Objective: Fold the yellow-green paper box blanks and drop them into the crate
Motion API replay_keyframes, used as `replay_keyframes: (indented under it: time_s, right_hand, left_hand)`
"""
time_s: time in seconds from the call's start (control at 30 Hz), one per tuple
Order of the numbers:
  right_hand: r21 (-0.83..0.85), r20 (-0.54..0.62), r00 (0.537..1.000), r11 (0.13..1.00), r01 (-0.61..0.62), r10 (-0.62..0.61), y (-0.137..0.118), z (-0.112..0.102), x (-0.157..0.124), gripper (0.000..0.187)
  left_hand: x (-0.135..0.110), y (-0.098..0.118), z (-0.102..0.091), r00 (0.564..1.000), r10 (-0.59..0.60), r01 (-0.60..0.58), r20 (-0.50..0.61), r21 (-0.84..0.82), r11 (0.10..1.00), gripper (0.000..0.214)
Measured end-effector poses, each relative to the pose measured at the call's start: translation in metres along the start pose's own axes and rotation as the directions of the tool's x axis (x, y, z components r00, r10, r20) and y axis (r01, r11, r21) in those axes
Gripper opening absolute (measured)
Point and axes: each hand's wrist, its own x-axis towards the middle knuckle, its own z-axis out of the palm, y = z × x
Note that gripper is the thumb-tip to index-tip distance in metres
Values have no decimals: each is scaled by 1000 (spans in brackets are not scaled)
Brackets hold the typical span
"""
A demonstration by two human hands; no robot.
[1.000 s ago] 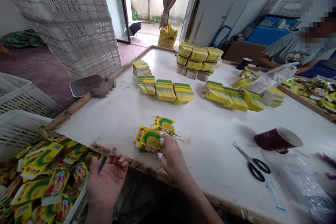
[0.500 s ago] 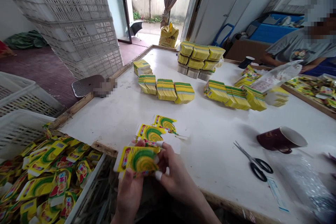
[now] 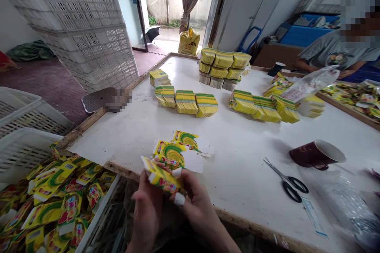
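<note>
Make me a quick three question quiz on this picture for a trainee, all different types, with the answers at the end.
1. True or false: the scissors lie on the white table.
2. Multiple choice: what does the person's right hand hold?
a) a dark mug
b) a yellow carton
c) a clear plastic bag
3. Short answer: what colour are the fingertip covers on that hand?

Key: 1. True. 2. b. 3. White.
</note>
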Motion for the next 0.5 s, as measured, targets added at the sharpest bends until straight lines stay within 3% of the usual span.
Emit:
replay_keyframes:
  time_s: [0.1, 0.2, 0.27, 0.37, 0.43, 0.5]
  right_hand:
    - [-181, -66, 996, 982, 48, -61, -5, -15, 5, 15]
    - [-322, -12, 989, 937, 133, -144, -14, -30, 7, 13]
    - [-404, 34, 974, 888, 219, -225, -20, -41, 7, 16]
    - [-586, 167, 926, 721, 369, -339, -30, -54, 5, 25]
    - [-683, 314, 890, 573, 453, -330, -37, -55, 3, 26]
    - [-709, 443, 853, 474, 522, -277, -41, -49, 1, 23]
  left_hand:
    - [1, -10, -6, 995, 67, -59, -68, 110, 992, 31]
    - [4, -9, -14, 994, 79, -66, -74, 164, 984, 24]
    - [7, 2, -22, 999, 1, -7, 35, 195, 981, 24]
    - [14, 28, -34, 970, -66, 0, 235, 272, 962, 66]
    - [16, 43, -36, 914, -98, -94, 393, 442, 892, 91]
    - [15, 50, -31, 830, -224, -204, 511, 651, 731, 98]
